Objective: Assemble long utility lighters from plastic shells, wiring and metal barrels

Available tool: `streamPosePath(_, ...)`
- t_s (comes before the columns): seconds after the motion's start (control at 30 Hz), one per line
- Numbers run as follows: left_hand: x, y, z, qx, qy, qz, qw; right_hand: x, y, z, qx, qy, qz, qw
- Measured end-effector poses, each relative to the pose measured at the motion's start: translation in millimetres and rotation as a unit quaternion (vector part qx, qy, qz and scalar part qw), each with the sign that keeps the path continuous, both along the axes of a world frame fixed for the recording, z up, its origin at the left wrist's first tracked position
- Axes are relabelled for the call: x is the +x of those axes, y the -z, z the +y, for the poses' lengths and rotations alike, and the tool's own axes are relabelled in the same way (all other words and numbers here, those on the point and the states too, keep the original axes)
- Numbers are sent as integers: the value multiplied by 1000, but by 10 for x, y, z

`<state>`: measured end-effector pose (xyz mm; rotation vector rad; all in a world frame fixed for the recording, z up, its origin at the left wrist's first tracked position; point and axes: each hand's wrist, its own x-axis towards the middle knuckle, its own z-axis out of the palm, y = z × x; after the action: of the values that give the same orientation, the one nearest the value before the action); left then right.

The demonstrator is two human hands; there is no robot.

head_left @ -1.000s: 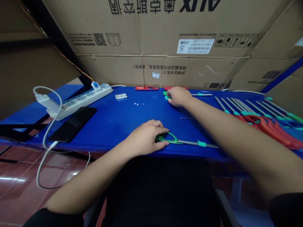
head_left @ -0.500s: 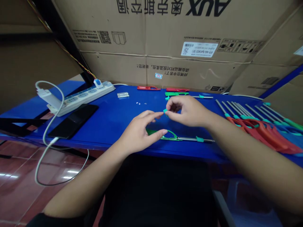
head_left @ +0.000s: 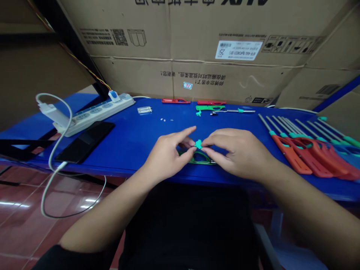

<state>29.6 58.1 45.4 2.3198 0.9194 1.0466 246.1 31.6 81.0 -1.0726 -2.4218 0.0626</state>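
Moments earlier the right hand (head_left: 239, 152) alone pinched the small teal plastic piece (head_left: 198, 144); now the left hand (head_left: 165, 157) has come in too, the fingers of both narrowed onto it, directly above the green plastic lighter frame (head_left: 199, 159) lying on the blue tabletop (head_left: 126, 150).

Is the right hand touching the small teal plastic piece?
Touching. The head view shows the right hand with its fingertips pressed against the small teal plastic piece, no gap between them.

Two hands (head_left: 165, 159) (head_left: 239, 153), one phone (head_left: 86, 141), one power strip (head_left: 95, 114)
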Motion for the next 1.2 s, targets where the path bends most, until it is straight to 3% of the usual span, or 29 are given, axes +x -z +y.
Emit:
streamPosePath(0.17,-106,71,-8,5,26,128,991,54,223,-46,-89,35,86,992)
streamPosePath(0.37,-126,151,-76,-9,42,160,986,65,516,-76,-88,61,120,987)
streamPosePath(0.67,-160,311,-207,124,-22,134,983,91,437,-88,-91,52,37,994)
streamPosePath(0.97,-254,243,-276,79,-21,215,973,98,411,-95,-106,35,97,989)
streamPosePath(1.2,-273,256,-305,63,-19,220,973,50,448,-90,-128,36,69,989)
